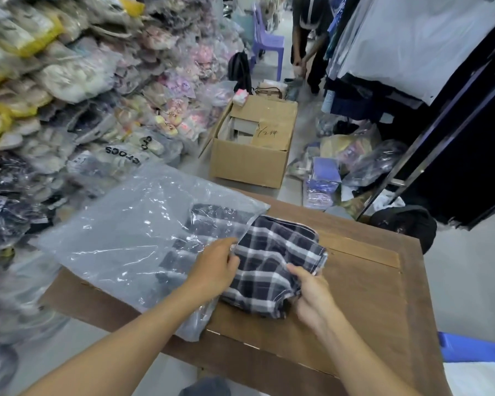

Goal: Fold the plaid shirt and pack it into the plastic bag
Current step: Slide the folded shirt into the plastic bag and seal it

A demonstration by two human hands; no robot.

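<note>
Right hand point(312, 294), nearest the camera, has its fingers curled over the near corner of a folded navy-and-white plaid fabric garment point(272, 252), thumb on top. That grip looks chosen to keep the fold together while steering the bundle along the tabletop. The left hand point(216, 267) pinches the open edge of a large clear, crinkled plastic bag point(132, 224) right where the cloth crosses it, probably to hold the mouth apart and stop the film from dragging along with the fabric.

The garment lies half in and half out. Its far left part shows through the plastic, and its near right part rests bare on the brown wooden table point(369, 295). One picture cannot show whether it is going in or coming out. The surrounding stock suggests packing, so I judge it is being slid in. The bag lies flat with its closed end hanging past the table's left edge, which leaves room for the cloth to travel.

Just beyond the table, an open brown cardboard box point(252, 164) with handwriting on one flap stands on the floor. To the left, a tall heap of bagged goods point(69, 95) rises like a wall. On the right, hanging clothes point(412, 38) fill a metal rack. At the far end of the aisle a lilac plastic chair point(269, 44) stands near a second person point(309, 38), who is bent over.
</note>
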